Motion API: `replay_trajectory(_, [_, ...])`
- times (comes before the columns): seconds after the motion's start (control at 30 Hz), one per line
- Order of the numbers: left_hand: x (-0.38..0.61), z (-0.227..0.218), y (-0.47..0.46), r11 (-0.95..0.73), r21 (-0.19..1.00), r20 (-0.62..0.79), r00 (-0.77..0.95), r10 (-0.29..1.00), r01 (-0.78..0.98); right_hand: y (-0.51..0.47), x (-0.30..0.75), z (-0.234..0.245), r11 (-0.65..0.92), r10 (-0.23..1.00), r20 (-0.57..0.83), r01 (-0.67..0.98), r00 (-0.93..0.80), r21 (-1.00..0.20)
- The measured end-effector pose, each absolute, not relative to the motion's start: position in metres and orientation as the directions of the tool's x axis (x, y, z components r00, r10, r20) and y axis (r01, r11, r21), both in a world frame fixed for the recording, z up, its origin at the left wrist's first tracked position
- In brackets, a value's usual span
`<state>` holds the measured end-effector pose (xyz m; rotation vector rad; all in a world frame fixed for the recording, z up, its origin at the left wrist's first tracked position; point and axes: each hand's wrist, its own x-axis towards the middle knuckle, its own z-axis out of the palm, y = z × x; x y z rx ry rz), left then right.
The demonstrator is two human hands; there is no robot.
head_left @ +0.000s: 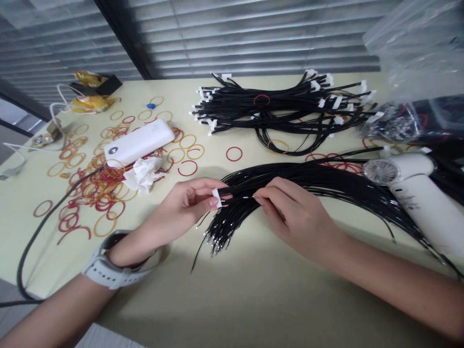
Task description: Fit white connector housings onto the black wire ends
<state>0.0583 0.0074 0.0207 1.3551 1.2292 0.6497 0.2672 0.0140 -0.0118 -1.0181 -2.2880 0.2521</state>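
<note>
From where I stand, the left hand (188,205) pinches a small white connector (216,198) between its fingertips and thumb, steadying it against the right hand (293,215), which pinches a thin wire (244,197). That wire seems held clear of the loose fan of black wires (235,212) lying on the pale desk (232,309), though fingers hide the exact contact. A second bundle of black wires (275,104), tipped with white connectors, sits apart beyond, perhaps to avoid tangling, with rubber bands (105,188) scattered left.
</note>
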Motion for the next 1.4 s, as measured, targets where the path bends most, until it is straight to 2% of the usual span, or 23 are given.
replay_trajectory(0.53, [0.062,0.022,0.004,0.160,0.949,-0.246,0.322,0.914,0.272,0.013,0.263,-0.010,0.703,0.711,0.434,0.578,-0.553,-0.414])
replay_trajectory(0.8, [0.069,0.022,-0.003,0.216,0.961,-0.262,0.326,0.908,0.171,0.006,0.254,-0.010,0.765,0.637,0.503,0.563,-0.585,-0.314])
replay_trajectory(0.9, [0.070,0.021,-0.005,0.219,0.956,-0.271,0.309,0.912,0.194,0.004,0.254,-0.011,0.773,0.626,0.508,0.557,-0.592,-0.304])
replay_trajectory(1.03, [0.072,0.020,-0.005,0.201,0.951,-0.267,0.292,0.918,0.236,0.005,0.254,-0.009,0.762,0.646,0.497,0.529,-0.579,-0.374])
replay_trajectory(1.13, [0.072,0.020,-0.003,0.216,0.951,-0.277,0.303,0.912,0.220,0.006,0.255,-0.008,0.758,0.648,0.579,0.499,-0.495,-0.421])
replay_trajectory(1.23, [0.072,0.019,-0.002,0.225,0.952,-0.283,0.308,0.908,0.209,0.007,0.257,-0.010,0.787,0.595,0.654,0.504,-0.468,-0.356])
replay_trajectory(1.4, [0.069,0.018,-0.003,0.212,0.951,-0.276,0.311,0.909,0.224,0.006,0.256,-0.013,0.799,0.563,0.619,0.552,-0.548,-0.239])
